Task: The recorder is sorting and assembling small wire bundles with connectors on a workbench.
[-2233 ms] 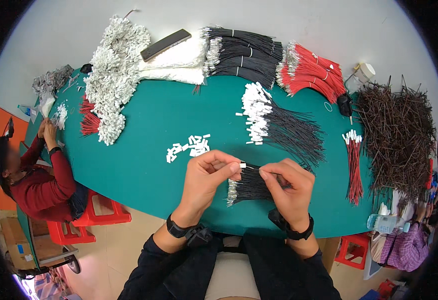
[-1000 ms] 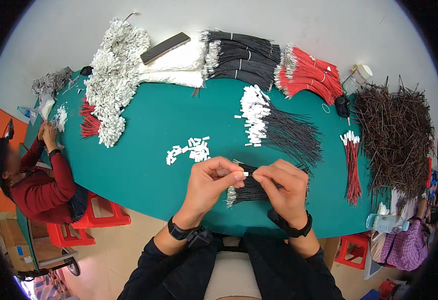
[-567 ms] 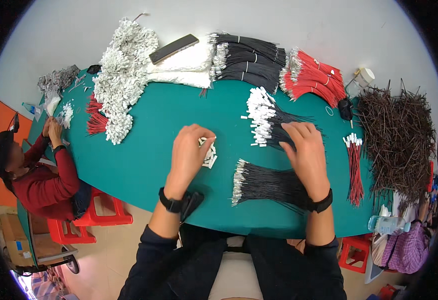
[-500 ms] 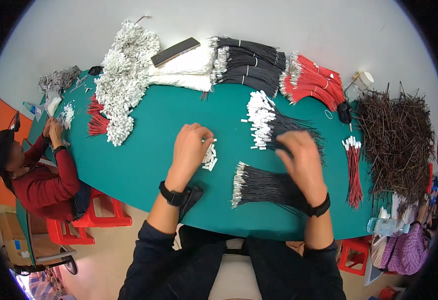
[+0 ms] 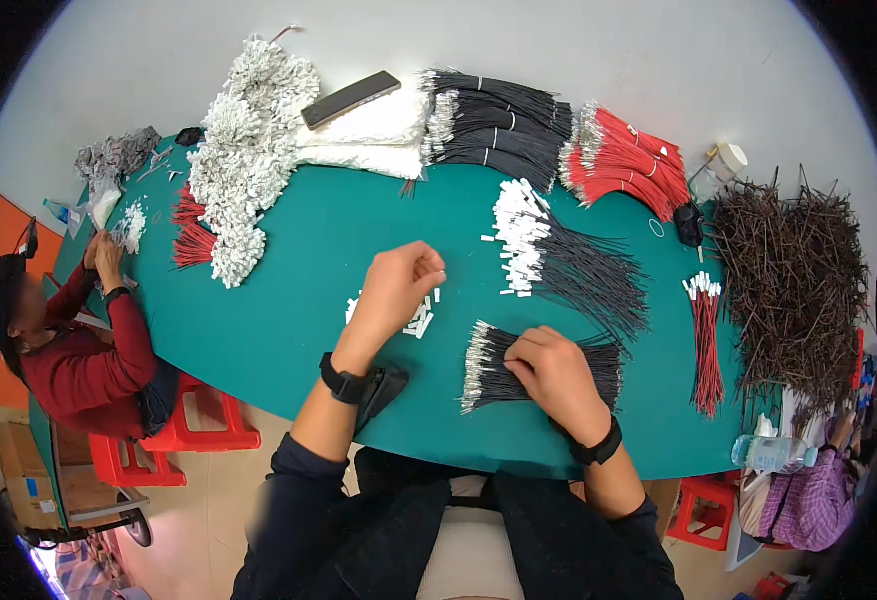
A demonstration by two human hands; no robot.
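Note:
My left hand (image 5: 402, 286) hovers just above and beside a small scatter of white plastic connector housings (image 5: 421, 322). Its fingertips are drawn together, and whatever is between them is too small to make out. Over the near bundle of black wires (image 5: 490, 370), which has bare metal terminals at its left end, my right hand (image 5: 558, 375) pinches at the wires. Farther off lies a looser pile of black wires (image 5: 588, 270) with white housings (image 5: 522, 235) on their left ends.
Along the wall lie a white connector heap (image 5: 248, 140), white bags (image 5: 363, 162), tied black bundles (image 5: 503, 125) and red bundles (image 5: 628, 160). Red wires (image 5: 705, 345) and a brown tangled pile (image 5: 793, 290) are on the right. A co-worker (image 5: 78, 350) sits at left. A black pouch (image 5: 383, 393) lies beside my left wrist.
My right hand has come down and left from the far wire pile onto the near bundle, fingers closing. My left hand has shifted slightly right, uncovering more white housings.

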